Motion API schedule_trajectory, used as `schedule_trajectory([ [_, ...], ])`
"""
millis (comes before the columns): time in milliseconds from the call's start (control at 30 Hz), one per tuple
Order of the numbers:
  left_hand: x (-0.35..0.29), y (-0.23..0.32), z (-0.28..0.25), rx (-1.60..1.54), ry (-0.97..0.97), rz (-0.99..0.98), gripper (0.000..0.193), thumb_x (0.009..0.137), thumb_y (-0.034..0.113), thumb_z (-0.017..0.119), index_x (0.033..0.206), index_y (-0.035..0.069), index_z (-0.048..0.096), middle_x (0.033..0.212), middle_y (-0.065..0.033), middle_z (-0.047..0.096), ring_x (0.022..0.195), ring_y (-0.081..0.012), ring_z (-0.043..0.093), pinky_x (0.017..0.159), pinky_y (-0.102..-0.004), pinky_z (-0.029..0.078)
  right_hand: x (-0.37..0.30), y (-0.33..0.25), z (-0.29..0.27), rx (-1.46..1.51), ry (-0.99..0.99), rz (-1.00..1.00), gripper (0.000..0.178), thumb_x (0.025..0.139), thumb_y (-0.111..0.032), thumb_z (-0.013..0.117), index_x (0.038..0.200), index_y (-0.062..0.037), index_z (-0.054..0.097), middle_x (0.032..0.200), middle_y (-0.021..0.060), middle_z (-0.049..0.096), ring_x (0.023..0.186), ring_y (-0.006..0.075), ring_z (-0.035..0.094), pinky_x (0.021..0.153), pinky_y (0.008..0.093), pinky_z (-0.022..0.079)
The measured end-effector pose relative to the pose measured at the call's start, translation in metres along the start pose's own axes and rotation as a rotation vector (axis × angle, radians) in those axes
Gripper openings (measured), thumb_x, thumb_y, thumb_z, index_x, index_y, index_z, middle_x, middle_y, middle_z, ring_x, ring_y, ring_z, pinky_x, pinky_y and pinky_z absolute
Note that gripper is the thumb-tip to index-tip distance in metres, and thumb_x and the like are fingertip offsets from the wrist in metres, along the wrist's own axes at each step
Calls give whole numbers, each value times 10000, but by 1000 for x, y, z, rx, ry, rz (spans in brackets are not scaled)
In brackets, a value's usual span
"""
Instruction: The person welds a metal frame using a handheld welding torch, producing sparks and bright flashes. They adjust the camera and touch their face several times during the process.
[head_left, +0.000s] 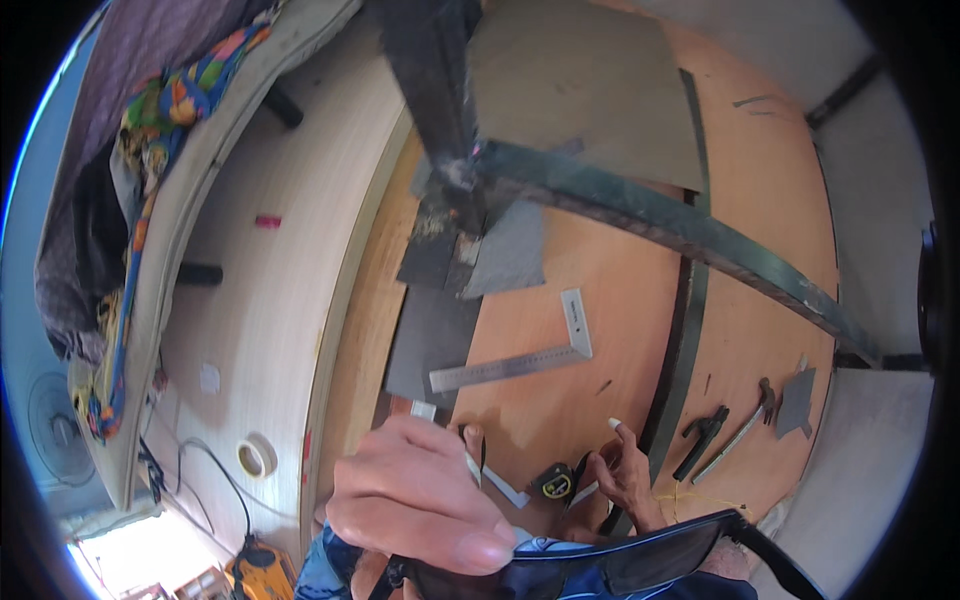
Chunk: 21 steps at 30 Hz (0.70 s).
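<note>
My left hand [420, 490] is close to the camera at lower middle, its fingers curled and its thumb pressed on a pair of dark sunglasses [650, 570]. Further right and lower down, my right hand [628, 478] hangs over the board with one finger stretched out and nothing visible in it. Beside it lies a black and yellow tape measure [553, 482]. Beyond both hands a steel try square [510, 368] rests on the board [600, 250], partly over a dark grey sheet [432, 335]. What looks like a toe [472, 440] shows beside my left hand.
A dark metal frame [650, 205] crosses above the board. Near the right edge lie a hammer [735, 430], a black-handled clamp-like tool [703, 440] and a grey scrap [796, 403]. A tape roll [256, 456] and a yellow machine [262, 570] with a cord stand left.
</note>
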<state>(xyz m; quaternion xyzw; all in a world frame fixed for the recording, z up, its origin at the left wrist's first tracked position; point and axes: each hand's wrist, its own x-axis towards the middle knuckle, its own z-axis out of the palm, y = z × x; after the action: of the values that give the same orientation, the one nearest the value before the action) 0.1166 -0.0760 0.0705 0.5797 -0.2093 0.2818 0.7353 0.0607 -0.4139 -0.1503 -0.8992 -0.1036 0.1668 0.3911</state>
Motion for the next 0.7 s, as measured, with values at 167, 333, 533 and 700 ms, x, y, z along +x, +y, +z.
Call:
schedule_trajectory([
  [167, 12, -9, 4, -15, -107, -3, 367, 898, 432, 857, 1055, 126, 727, 916, -49, 760, 574, -131, 720, 508, -233, 394, 5, -1, -2, 63, -19, 69, 674, 928, -167, 799, 1488, 2, 466, 859, 145, 748, 699, 286, 751, 660, 384, 599],
  [333, 9, -9, -2, -63, -166, -9, 399, 844, 413, 918, 1064, 134, 734, 946, -59, 782, 597, -142, 740, 510, -232, 388, -10, 10, 22, 116, -113, 97, 634, 910, -198, 819, 1430, 3, 517, 805, 130, 737, 646, 290, 731, 622, 387, 577],
  [533, 11, -15, -13, -153, -179, 16, 306, 871, 317, 909, 1037, 111, 756, 938, -122, 808, 620, -164, 765, 469, -208, 405, -23, 31, 57, 1, 139, -100, 583, 851, -251, 852, 1309, 4, 597, 766, 87, 728, 601, 282, 693, 613, 417, 539],
  [700, 15, -22, -18, -205, -194, -27, 229, 915, 231, 870, 1056, 88, 760, 942, -165, 813, 645, -182, 780, 458, -211, 439, -26, 39, 63, -71, 114, -50, 537, 848, -273, 846, 1261, -7, 630, 759, 98, 710, 624, 315, 681, 636, 439, 539],
])
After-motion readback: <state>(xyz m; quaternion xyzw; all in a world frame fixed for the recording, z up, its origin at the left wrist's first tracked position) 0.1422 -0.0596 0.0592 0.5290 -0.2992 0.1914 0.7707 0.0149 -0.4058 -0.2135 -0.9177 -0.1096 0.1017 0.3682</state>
